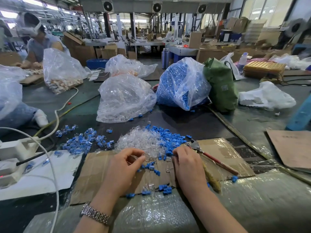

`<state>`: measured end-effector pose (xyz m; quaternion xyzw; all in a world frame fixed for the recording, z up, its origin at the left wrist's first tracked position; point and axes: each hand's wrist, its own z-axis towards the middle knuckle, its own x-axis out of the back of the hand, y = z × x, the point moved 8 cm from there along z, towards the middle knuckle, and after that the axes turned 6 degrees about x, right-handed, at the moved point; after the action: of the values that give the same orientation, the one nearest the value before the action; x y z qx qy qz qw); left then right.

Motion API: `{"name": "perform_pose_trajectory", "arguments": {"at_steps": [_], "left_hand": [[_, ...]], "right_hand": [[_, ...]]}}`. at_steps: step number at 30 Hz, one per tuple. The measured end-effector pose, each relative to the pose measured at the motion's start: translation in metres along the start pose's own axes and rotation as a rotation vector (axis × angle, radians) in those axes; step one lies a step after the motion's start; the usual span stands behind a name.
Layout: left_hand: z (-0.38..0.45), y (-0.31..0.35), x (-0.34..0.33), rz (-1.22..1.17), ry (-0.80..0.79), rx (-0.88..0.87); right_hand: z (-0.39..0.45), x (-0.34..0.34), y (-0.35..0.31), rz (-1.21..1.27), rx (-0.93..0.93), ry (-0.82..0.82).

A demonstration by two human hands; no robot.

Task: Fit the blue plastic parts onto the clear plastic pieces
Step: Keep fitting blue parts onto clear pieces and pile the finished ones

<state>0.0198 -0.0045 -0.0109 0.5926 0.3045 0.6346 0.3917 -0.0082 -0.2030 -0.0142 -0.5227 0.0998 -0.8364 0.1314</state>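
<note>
- Clear plastic pieces point(143, 142) lie heaped at the centre of the bench, hard to count because they blur into one glassy mound; blue plastic parts point(170, 137) spill along its three o'clock side.
- The left hand point(124, 167) has its fingers curled at the heap's six o'clock edge, seemingly pinching a clear piece, though the piece is barely visible.
- The right hand point(188, 163) curls at the blue scatter; its fingertips are hidden, so I cannot tell what it grasps.
- Assembled blue-and-clear units point(80, 142) sit at nine o'clock.
- Red-handled pliers point(210, 157) rest on the cardboard point(94, 174), partly behind the right hand.
- A bag of blue parts point(181, 84) stands at twelve o'clock.
</note>
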Motion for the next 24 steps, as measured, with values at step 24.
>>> {"name": "perform_pose_trajectory", "arguments": {"at_steps": [24], "left_hand": [[0.000, -0.010, -0.018, -0.952, -0.405, 0.255]], "right_hand": [[0.006, 0.048, -0.072, 0.502, 0.251, -0.004]]}}
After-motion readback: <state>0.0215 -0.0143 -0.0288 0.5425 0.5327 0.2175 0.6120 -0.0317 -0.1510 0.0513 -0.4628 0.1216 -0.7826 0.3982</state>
